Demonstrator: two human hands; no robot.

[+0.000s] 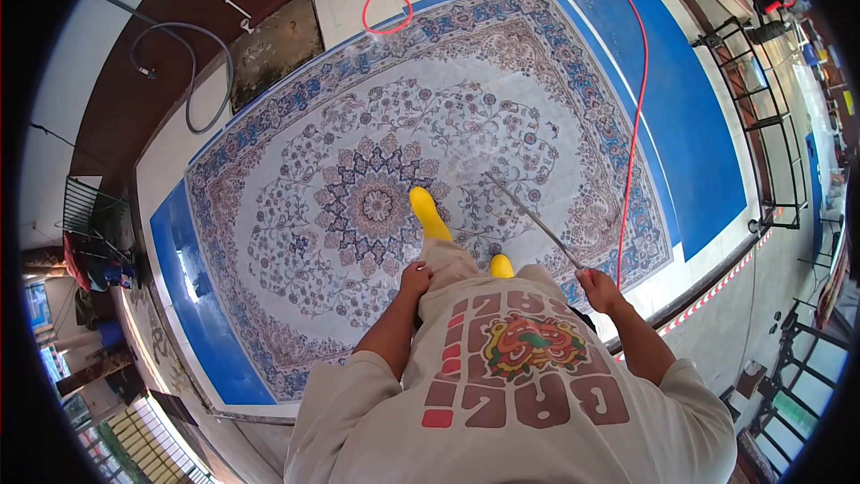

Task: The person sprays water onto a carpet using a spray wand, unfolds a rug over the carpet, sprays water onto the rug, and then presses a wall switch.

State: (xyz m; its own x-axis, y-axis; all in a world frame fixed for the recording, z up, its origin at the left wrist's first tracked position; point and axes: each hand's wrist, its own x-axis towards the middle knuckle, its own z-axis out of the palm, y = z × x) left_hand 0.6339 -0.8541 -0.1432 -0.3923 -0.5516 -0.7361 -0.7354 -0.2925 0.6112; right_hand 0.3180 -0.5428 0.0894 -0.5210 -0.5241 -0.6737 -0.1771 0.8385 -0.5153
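Note:
My right hand (598, 289) is closed around the near end of a thin metal pressure-washer lance (537, 220). The lance slants forward and left over a patterned carpet (349, 116), and a pale misty patch shows around its tip. My left hand (416, 278) is closed at the thigh, its fingers on the beige trouser leg (448, 262). I stand on the carpet in yellow boots (428, 212), the left one ahead near the central medallion and the right one partly hidden by my clothes.
Blue floor panels (663, 81) border the carpet. A red hose (643, 63) runs down the right side and loops at the top. A grey hose (190, 81) lies at upper left. Black metal racks (761, 116) stand at right, near red-and-white edge tape (717, 285).

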